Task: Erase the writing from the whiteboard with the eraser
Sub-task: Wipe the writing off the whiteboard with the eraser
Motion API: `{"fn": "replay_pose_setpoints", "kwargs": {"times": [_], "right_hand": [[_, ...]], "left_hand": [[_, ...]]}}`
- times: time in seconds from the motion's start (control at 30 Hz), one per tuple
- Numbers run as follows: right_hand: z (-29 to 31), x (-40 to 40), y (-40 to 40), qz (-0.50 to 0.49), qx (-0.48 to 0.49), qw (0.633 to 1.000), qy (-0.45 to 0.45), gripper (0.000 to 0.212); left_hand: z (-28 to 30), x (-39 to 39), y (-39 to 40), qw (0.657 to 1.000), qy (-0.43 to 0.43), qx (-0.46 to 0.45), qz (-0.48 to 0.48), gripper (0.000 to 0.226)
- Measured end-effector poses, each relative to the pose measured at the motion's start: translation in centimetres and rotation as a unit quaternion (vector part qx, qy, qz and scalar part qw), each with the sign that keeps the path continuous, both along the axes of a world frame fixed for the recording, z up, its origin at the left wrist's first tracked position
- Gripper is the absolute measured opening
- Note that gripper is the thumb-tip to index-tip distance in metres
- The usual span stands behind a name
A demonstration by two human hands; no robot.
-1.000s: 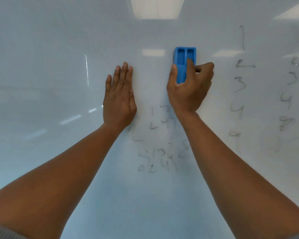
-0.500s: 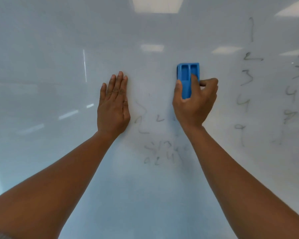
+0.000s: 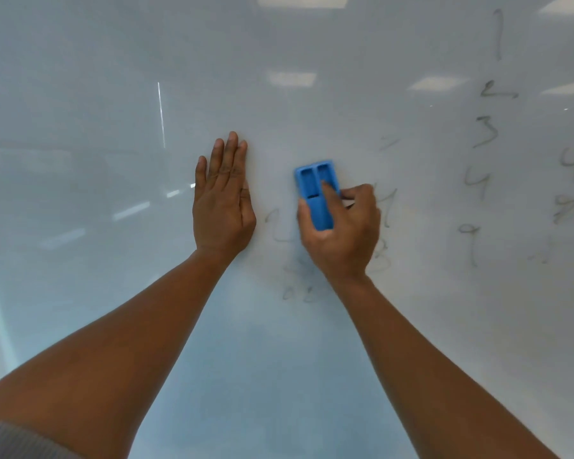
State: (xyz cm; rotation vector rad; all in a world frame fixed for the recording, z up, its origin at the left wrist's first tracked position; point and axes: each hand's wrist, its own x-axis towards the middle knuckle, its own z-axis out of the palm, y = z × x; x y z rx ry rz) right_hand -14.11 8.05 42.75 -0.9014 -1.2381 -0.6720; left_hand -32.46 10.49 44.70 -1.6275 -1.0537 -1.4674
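Meanwhile, the right hand (image 3: 340, 226) clamps a blue eraser (image 3: 318, 193) against the whiteboard (image 3: 80, 160) while the left hand (image 3: 222, 197) lies open and flat alongside, empty; light pressure could smear the faint digits (image 3: 486, 130) off to its right.

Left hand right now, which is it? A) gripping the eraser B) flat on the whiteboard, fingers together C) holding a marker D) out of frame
B: the left hand lies palm-flat against the whiteboard, fingers extended and together, while the right hand grips the blue eraser.
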Motion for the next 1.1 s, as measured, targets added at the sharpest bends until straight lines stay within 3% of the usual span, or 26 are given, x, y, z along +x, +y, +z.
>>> {"fn": "replay_pose_setpoints", "kwargs": {"times": [0.2,0.37,0.5,0.6,0.7,0.77,0.87,0.97,1.1], "right_hand": [[3.5,-1.9,-0.1,0.053,-0.004,0.992,0.116,0.043],[-0.3,-5.9,-1.0,0.037,-0.040,0.998,-0.026,0.046],[-4.7,-4.3,-0.8,0.007,-0.029,0.998,-0.061,0.041],[-4.8,-1.1,0.0,-0.035,-0.004,0.999,0.021,0.039],[-1.0,0.7,0.7,-0.028,0.003,0.989,0.143,0.040],[1.6,0.2,0.6,-0.006,0.011,0.988,0.151,0.040],[2.7,-2.5,0.0,0.018,-0.001,0.998,0.055,0.041],[-0.5,-4.6,-0.9,0.036,-0.040,0.996,-0.071,0.043],[-4.8,-2.4,-0.7,0.018,-0.044,0.992,-0.121,0.042]], "left_hand": [[-1.3,0.4,-0.1,1.000,-0.016,-0.010,0.009,0.056],[-2.6,0.2,0.2,0.999,-0.007,-0.025,0.022,0.055],[-2.8,0.1,0.1,0.999,-0.010,-0.024,0.021,0.056],[-3.0,0.0,-0.1,1.000,-0.005,-0.015,0.022,0.057],[-3.0,0.2,0.0,0.999,-0.014,-0.009,0.027,0.058],[-3.1,0.6,0.0,0.999,-0.025,-0.012,0.033,0.058],[-3.2,1.0,0.1,0.999,-0.029,-0.018,0.040,0.057],[-3.3,0.8,0.2,0.999,-0.031,-0.026,0.022,0.056],[-3.7,0.4,-0.3,0.999,-0.016,-0.034,0.009,0.059]]}}
